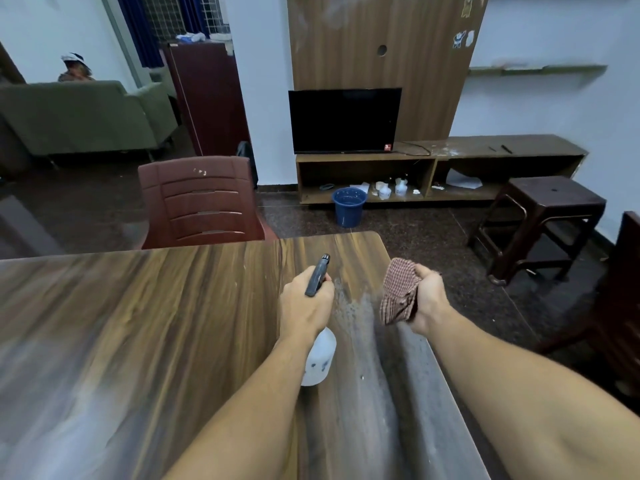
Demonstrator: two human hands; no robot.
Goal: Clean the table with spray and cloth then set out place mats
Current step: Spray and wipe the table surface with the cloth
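Observation:
My left hand (pixel 304 306) grips a spray bottle (pixel 320 355) above the wooden table (pixel 156 323). The bottle has a white body and a black nozzle that points away toward the table's far right corner. My right hand (pixel 427 299) holds a bunched red checked cloth (pixel 398 292) just to the right of the bottle, above the table's right edge. Between the two hands the tabletop carries a wet speckled patch (pixel 356 306). No place mats are in view.
A brown plastic chair (pixel 202 202) stands at the table's far side. A dark stool (pixel 543 223) and another chair's edge (pixel 623 306) are on the right. A blue bucket (pixel 349 206) sits on the floor before the TV unit (pixel 433 168). A person sits on the sofa (pixel 79 116) at far left.

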